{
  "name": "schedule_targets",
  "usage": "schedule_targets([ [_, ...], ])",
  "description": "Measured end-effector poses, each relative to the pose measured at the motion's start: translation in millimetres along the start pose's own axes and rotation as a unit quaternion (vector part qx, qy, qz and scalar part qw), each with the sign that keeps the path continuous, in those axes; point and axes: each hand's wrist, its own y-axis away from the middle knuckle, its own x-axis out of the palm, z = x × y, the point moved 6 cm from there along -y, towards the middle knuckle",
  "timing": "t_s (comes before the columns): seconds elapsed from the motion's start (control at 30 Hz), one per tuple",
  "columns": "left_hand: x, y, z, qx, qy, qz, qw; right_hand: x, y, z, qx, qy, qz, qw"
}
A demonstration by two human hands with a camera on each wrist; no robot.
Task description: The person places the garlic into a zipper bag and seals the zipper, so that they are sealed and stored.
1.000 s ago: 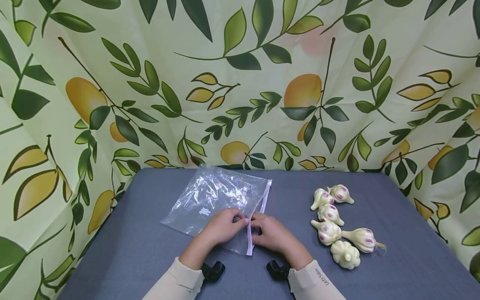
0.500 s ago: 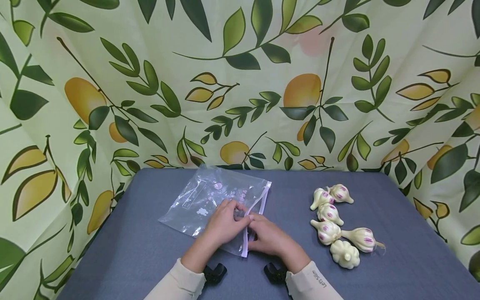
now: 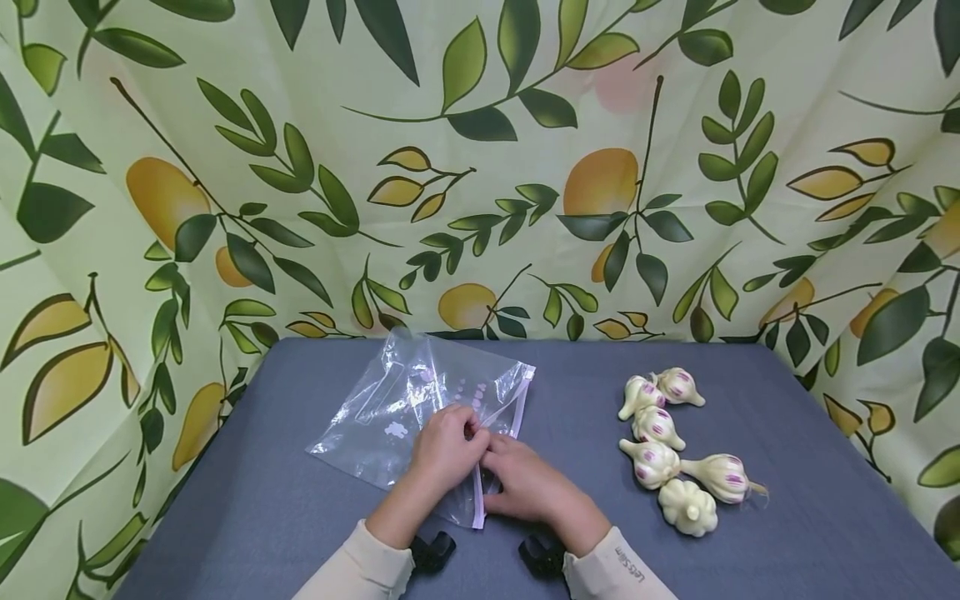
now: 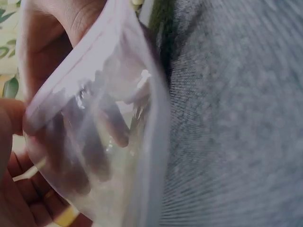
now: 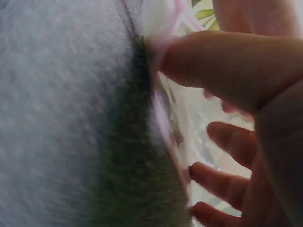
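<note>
A clear zip-top bag [image 3: 427,375] with a pale purple zip strip lies on the table, its mouth facing right. My left hand [image 3: 446,446] pinches the mouth's edge between thumb and fingers; in the left wrist view the thumb [image 4: 9,118] presses on that rim. My right hand [image 3: 528,479] is at the mouth from the right. Its fingers [image 5: 232,142] are spread, and through the plastic they look to be inside the bag. The right thumb [image 5: 203,59] touches the zip edge, apart from the visible fingers. The right index finger is hard to make out.
Several garlic bulbs [image 3: 656,425] lie clustered on the right of the grey-blue table [image 3: 585,400]. A patterned cloth [image 3: 480,167] hangs behind and at the sides. Black wrist cameras [image 3: 432,552] sit under both wrists.
Both hands have shifted slightly left and toward the person, drawing the bag's near corner with them. My left hand has moved up along the edge. The garlic bulbs stay put.
</note>
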Motion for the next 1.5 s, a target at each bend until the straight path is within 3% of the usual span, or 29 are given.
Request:
schedule_targets([
  [0.13, 2.1, -1.0, 2.8, 0.041, 0.05, -0.017, 0.9978, -3.8, -0.6, -8.2, 0.046, -0.041, -0.025, 0.998],
  [0.27, 5.8, -3.0, 9.6, 0.064, 0.137, -0.023, 0.9882, -13.9, 2.4, -23.4, 0.114, -0.062, -0.078, 0.989],
  [0.37, 12.1, -4.9, 21.7, 0.04, 0.223, -0.012, 0.974, -19.1, 4.8, -35.2, 0.155, -0.062, -0.115, 0.979],
  [0.47, 19.0, -6.3, 35.1, -0.005, 0.3, 0.003, 0.9538, -20.1, 6.1, -43.5, 0.173, -0.063, -0.133, 0.974],
  [0.53, 22.4, -6.3, 41.1, -0.032, 0.331, 0.012, 0.9431, -19.6, 6.7, -46.1, 0.173, -0.067, -0.135, 0.973],
  [0.6, 23.6, -5.8, 42.8, -0.05, 0.341, 0.02, 0.9386, -19.7, 7.5, -47.1, 0.171, -0.075, -0.136, 0.973],
  [0.7, 13.9, -3.6, 33.5, -0.063, 0.332, 0.031, 0.9405, -21.6, 8.8, -49.6, 0.179, -0.086, -0.14, 0.97],
  [0.87, -7.1, -0.5, 14.1, -0.056, 0.334, 0.035, 0.9401, -36.2, 14.0, -58.2, 0.218, -0.088, -0.155, 0.96],
  [1.07, -5.3, -1.3, 15.9, -0.053, 0.333, 0.036, 0.9408, -63.0, 28.3, -76.1, 0.262, -0.076, -0.178, 0.945],
  [1.2, -5.3, -1.0, 16.3, -0.052, 0.328, 0.035, 0.9425, -91.9, 43.0, -85.5, 0.285, -0.076, -0.189, 0.937],
  [1.37, -5.0, -0.8, 16.4, -0.059, 0.325, 0.038, 0.943, -129.3, 72.9, -101.8, 0.343, -0.091, -0.175, 0.918],
  [1.5, -6.3, -1.2, 15.5, -0.061, 0.325, 0.035, 0.9429, -146.9, 97.7, -117.6, 0.378, -0.086, -0.154, 0.909],
])
